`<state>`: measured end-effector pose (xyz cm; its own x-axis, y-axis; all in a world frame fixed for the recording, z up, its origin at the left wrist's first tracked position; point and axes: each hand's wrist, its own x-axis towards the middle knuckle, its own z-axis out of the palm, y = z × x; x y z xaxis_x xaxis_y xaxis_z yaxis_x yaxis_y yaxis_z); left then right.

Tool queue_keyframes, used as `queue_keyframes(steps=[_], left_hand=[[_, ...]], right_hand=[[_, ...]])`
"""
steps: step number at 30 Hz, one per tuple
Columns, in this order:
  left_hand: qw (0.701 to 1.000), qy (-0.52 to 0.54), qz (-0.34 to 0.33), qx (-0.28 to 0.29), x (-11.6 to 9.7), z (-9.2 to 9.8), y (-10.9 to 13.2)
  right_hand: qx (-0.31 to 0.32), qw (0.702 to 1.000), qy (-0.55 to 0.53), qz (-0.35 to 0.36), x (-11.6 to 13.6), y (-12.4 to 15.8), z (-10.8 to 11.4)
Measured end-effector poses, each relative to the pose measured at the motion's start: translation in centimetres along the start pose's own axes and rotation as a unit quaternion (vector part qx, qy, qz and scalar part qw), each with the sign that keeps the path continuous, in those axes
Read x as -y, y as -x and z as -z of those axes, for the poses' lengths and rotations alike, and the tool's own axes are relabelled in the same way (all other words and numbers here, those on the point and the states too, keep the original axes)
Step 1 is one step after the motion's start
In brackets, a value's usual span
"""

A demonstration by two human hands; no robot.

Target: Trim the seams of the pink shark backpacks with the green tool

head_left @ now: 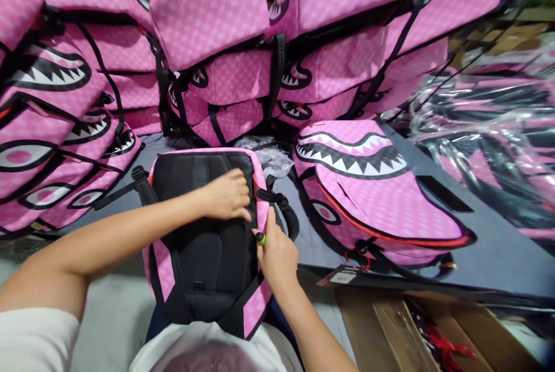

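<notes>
A pink and black backpack [203, 256] leans toward me at the table's edge, its black padded back panel facing up. My left hand [228, 194] lies across the upper part of that panel, fingers curled against it near the right edge. At the backpack's right side, my right hand [277, 250] is closed round a small green and black tool [261, 238], mostly hidden in the fingers; it looks like thread snips. The tool's tip meets the pink side edge. Just above it hangs a black strap [271, 196] with a buckle.
Another pink backpack [355, 187] with a shark mouth lies to the right on the grey table [498, 239]. Piles of pink backpacks [212, 14] line the back and left. Plastic-wrapped bags [489, 147] sit at far right. Below is an open cardboard box [390, 331] with red cords.
</notes>
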<state>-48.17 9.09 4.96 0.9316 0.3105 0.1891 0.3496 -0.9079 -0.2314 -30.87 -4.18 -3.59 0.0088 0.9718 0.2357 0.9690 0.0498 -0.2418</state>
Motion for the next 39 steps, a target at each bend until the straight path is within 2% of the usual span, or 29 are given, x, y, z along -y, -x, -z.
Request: queue_keyframes(steps=[2,4,6,8,9,11,13,16,19,20,22,26,28,32,39], left_hand=[[0.998,-0.021,0.054,-0.004,2.5,0.8,0.6],[0.995,-0.045,0.093,-0.008,3.8,0.9,0.9],[0.995,-0.048,0.082,-0.009,3.2,0.5,1.2],[0.999,-0.022,0.041,-0.001,1.2,-0.3,1.3],[1.0,-0.006,0.029,0.006,0.1,-0.6,1.4],[0.999,0.015,0.034,0.017,-1.8,-1.3,1.5],[0.998,0.024,0.056,0.022,-2.6,-1.7,1.4],[0.997,0.035,0.068,0.028,-2.5,-2.0,1.4],[0.996,0.046,0.077,0.018,-2.1,-2.3,1.7],[0.996,0.05,0.079,0.012,-2.1,-2.3,1.9],[0.995,0.06,0.079,0.001,-2.2,-2.5,2.3],[0.993,0.075,0.089,-0.02,-3.1,-2.6,3.0],[0.991,0.081,0.1,-0.036,-3.6,-2.7,3.2],[0.988,0.091,0.112,-0.058,-4.1,-3.0,3.6],[0.986,0.097,0.098,-0.093,-4.4,-3.5,4.3]], right_hand=[[0.01,1.0,-0.008,0.003,-0.2,-0.4,-0.1],[0.033,0.999,-0.025,-0.006,-0.6,-0.8,-0.2],[0.029,0.996,-0.082,-0.02,-1.1,-1.0,0.3],[-0.02,0.979,-0.2,-0.038,-1.6,-0.9,1.4],[-0.051,0.958,-0.278,-0.046,-1.7,-0.8,2.3],[-0.096,0.896,-0.432,-0.047,-1.6,-0.6,4.4],[-0.086,0.839,-0.537,-0.037,-1.0,-0.9,6.5],[-0.02,0.797,-0.601,-0.054,0.7,-2.3,7.9],[-0.059,0.772,-0.628,-0.075,2.4,-3.5,6.4],[-0.082,0.771,-0.627,-0.072,2.7,-3.7,5.5],[-0.102,0.789,-0.602,-0.075,2.8,-3.6,3.5],[-0.154,0.834,-0.505,-0.159,1.6,-2.3,0.4],[-0.182,0.855,-0.456,-0.166,1.0,-1.7,-0.3],[-0.196,0.894,-0.386,-0.112,1.1,-1.4,-0.7],[-0.184,0.912,-0.361,-0.066,1.7,-1.2,-1.7]])
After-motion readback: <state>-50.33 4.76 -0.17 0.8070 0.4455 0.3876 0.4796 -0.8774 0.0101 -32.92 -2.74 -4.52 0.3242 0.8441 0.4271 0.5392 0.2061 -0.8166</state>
